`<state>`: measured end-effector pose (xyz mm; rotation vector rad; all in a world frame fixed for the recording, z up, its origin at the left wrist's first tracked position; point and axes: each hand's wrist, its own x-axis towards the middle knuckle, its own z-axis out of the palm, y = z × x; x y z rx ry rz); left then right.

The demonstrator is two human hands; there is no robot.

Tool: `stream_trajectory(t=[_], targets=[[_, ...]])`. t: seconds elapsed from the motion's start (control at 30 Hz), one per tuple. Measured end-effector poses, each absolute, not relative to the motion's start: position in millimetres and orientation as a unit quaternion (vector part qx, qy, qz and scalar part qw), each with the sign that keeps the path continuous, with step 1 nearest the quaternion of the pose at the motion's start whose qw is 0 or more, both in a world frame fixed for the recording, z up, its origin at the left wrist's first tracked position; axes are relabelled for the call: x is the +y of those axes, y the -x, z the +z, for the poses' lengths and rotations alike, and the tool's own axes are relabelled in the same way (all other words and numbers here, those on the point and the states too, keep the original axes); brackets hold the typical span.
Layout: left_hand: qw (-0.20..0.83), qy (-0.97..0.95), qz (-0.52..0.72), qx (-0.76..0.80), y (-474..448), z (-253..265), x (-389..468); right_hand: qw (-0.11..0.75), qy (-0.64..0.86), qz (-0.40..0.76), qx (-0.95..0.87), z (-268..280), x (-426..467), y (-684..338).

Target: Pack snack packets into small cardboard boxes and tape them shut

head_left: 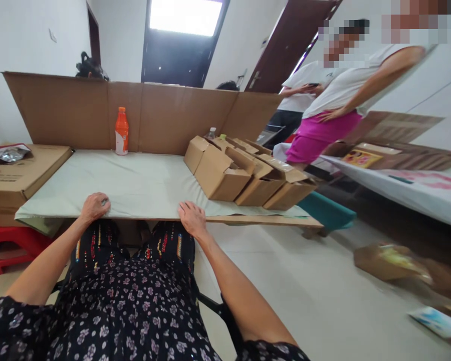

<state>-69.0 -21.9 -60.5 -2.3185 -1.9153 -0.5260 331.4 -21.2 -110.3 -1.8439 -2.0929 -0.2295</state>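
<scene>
My left hand [95, 206] rests at the near edge of the cloth-covered table [143, 178]. Its fingers are curled in, thumb and forefinger forming a small loop, and I see nothing held in it. Farther right along the same edge lies my right hand [193, 217], palm down with its fingers stretched over the cloth and nothing in it. Nearest to that hand are several open cardboard boxes [220, 175], side by side on the table's right part. An orange bottle [122, 131] stands upright at the back, apart from both hands.
A cardboard panel [165, 118] walls off the table's far side. On the left, a foil packet [10, 153] lies on a large carton [30, 170] above a red stool [13, 245]. Two people stand at the right, near another table [409, 183]. A blurred box [383, 263] lies on the floor.
</scene>
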Motion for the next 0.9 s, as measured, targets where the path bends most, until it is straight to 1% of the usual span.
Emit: stream_trajectory(t=[0.23,0.47,0.9], targets=[[0.045,0.747,-0.145,-0.647,66,-58,-24,0.163,0.654,-0.071,-0.736,-111,-21,-332],[0.067,0.700,-0.100,-0.704,54,-47,-27,0.169,0.647,-0.075,-0.740,-103,-23,-330],[0.039,0.684,-0.030,-0.727,47,-30,-50,0.155,0.642,-0.097,-0.745,-92,-34,-323]])
